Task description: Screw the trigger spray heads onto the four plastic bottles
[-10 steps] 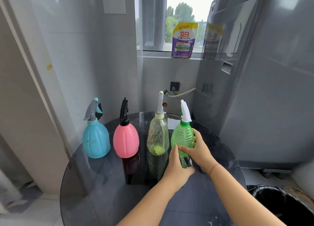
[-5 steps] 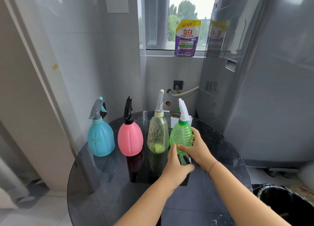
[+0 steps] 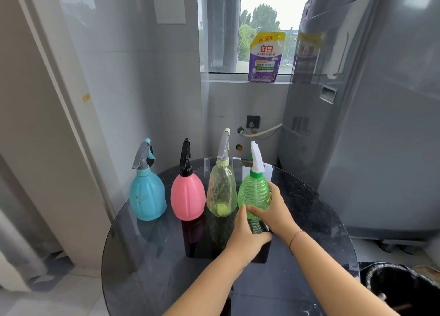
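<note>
From the head view, four bottles stand in a row on a round dark glass table, each already wearing a spray head: blue bottle, pink bottle, clear bottle and, at the right end, the green bottle with its white spray head. The right hand wraps the green bottle's right side, fingers curled against the plastic. The left hand cups its lower front, fingers pressed together around the base.

The task looks nearly complete. The green bottle stands just beside the clear one, so a careless release could knock the neighbour over, and the smooth glass may let either slide. Whether the white head is fully tightened cannot be told.

A grey washing machine fills the right, a purple detergent pouch sits on the windowsill, and a black bin waits below.
</note>
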